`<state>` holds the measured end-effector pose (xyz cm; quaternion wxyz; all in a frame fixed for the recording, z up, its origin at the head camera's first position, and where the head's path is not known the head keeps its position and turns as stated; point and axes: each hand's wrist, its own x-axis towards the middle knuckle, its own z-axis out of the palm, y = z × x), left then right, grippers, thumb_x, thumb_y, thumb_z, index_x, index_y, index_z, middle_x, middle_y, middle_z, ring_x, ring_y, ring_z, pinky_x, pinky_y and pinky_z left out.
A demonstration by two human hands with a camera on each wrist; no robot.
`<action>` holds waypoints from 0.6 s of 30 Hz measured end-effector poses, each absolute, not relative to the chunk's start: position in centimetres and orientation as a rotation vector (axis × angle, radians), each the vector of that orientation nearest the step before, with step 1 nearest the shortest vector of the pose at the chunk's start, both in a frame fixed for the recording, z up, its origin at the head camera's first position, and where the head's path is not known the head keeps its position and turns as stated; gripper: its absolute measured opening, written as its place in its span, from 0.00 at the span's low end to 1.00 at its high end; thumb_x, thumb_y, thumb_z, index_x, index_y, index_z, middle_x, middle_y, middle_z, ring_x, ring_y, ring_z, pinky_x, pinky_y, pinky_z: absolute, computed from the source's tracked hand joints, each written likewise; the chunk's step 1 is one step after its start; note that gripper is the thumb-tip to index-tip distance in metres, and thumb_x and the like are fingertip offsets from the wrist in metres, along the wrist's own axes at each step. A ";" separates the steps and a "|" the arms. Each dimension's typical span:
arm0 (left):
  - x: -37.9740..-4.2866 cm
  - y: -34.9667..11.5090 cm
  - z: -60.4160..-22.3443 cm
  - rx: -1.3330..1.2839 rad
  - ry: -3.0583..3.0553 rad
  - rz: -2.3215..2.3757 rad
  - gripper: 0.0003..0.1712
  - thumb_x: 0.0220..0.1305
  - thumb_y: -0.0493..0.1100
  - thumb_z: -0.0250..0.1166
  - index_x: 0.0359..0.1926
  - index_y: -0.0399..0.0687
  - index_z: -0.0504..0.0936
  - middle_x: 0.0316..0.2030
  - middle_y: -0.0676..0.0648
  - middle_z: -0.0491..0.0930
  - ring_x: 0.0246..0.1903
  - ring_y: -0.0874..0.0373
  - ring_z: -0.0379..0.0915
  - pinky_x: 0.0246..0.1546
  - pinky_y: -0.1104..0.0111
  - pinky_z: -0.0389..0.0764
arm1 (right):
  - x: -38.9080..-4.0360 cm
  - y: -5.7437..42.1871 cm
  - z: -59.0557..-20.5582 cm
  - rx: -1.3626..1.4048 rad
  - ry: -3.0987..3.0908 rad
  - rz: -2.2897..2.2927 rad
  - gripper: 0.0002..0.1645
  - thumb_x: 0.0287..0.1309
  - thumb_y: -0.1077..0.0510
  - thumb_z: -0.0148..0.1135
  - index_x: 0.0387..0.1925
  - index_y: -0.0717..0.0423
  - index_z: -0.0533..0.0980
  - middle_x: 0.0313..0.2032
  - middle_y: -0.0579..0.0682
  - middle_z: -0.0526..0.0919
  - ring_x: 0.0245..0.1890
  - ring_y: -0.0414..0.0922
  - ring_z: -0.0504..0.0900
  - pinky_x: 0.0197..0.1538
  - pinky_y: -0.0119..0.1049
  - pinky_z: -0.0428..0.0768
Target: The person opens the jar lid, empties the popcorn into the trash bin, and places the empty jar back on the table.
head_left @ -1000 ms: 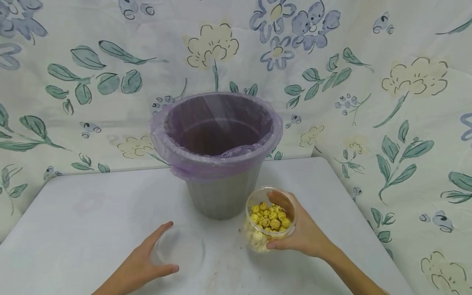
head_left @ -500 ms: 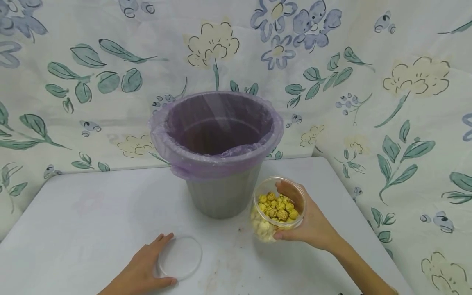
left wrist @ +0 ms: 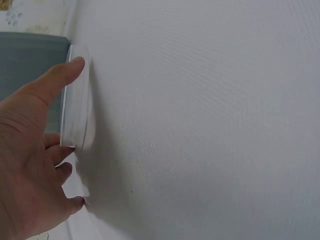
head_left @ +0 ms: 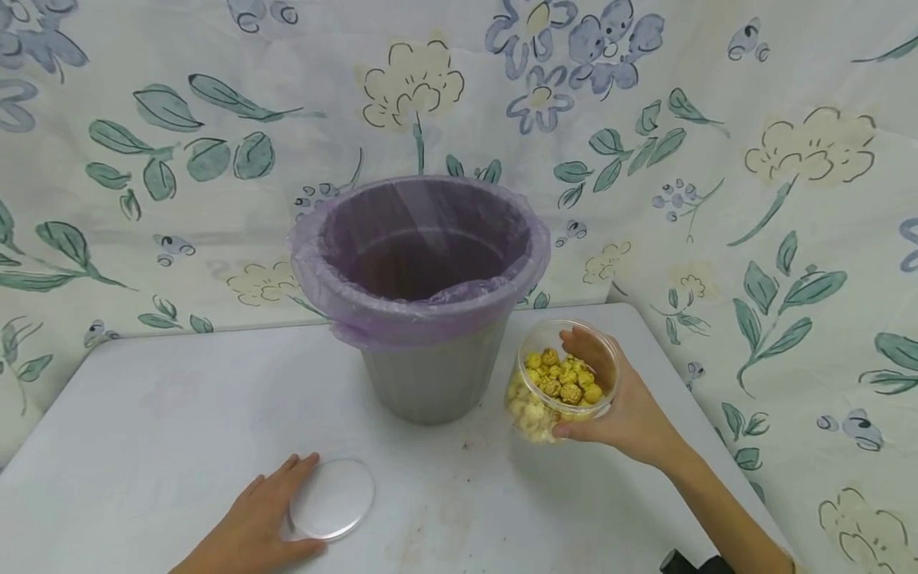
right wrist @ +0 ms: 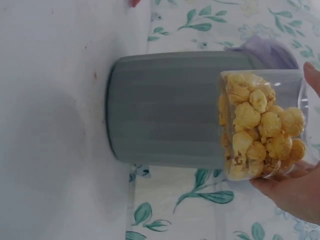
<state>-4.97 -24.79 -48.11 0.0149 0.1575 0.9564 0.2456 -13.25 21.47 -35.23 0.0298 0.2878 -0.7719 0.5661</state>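
Observation:
In the head view my right hand [head_left: 638, 414] holds a clear plastic jar [head_left: 527, 375] by its upper side, thumb and fingers spread around it. Its mouth has no cover, and yellow popcorn [head_left: 562, 381] fills much of it. From the right wrist, the jar bottom shows raised off the table, in front of the grey bin. My left hand [head_left: 254, 518] is at the front left, with a clear round lid [head_left: 331, 537] between thumb and fingers. Through the left wrist camera the lid [left wrist: 76, 112] appears edge-on, low over the white surface.
A grey trash bin [head_left: 433, 387] lined with a purple bag [head_left: 315, 279] stands at the middle back of the white table [head_left: 179, 406]. Brown crumbs [head_left: 466, 446] dot the tabletop between my hands. Floral cloth [head_left: 688, 159] hangs behind and to the right.
My right hand has carried the jar rightward and farther from me, beside the bin. The left hand and lid have shifted a little left, and the hand sits closer around the lid.

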 end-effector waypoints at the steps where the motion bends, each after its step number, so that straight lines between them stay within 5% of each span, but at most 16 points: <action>1: -5.0 -24.9 -48.1 0.470 2.968 0.754 0.61 0.40 0.64 0.80 0.67 0.34 0.66 0.64 0.29 0.69 0.64 0.29 0.61 0.59 0.33 0.58 | -13.3 21.6 -35.2 0.886 -2.384 1.734 0.62 0.38 0.67 0.82 0.73 0.56 0.57 0.69 0.60 0.65 0.70 0.52 0.64 0.67 0.29 0.64; 12: -5.3 -24.9 -47.2 0.419 2.888 0.738 0.63 0.41 0.64 0.79 0.71 0.35 0.61 0.68 0.29 0.64 0.67 0.28 0.56 0.60 0.30 0.53 | -14.4 22.4 -34.2 0.875 -2.367 1.675 0.62 0.36 0.70 0.81 0.72 0.58 0.57 0.69 0.57 0.66 0.69 0.57 0.64 0.67 0.29 0.63; 18: -5.6 -24.4 -45.2 0.568 2.999 0.730 0.51 0.58 0.58 0.72 0.71 0.35 0.62 0.66 0.31 0.67 0.64 0.28 0.61 0.55 0.31 0.63 | -14.8 22.8 -33.4 0.858 -2.373 1.671 0.61 0.38 0.72 0.80 0.72 0.58 0.57 0.69 0.57 0.65 0.69 0.55 0.64 0.66 0.29 0.64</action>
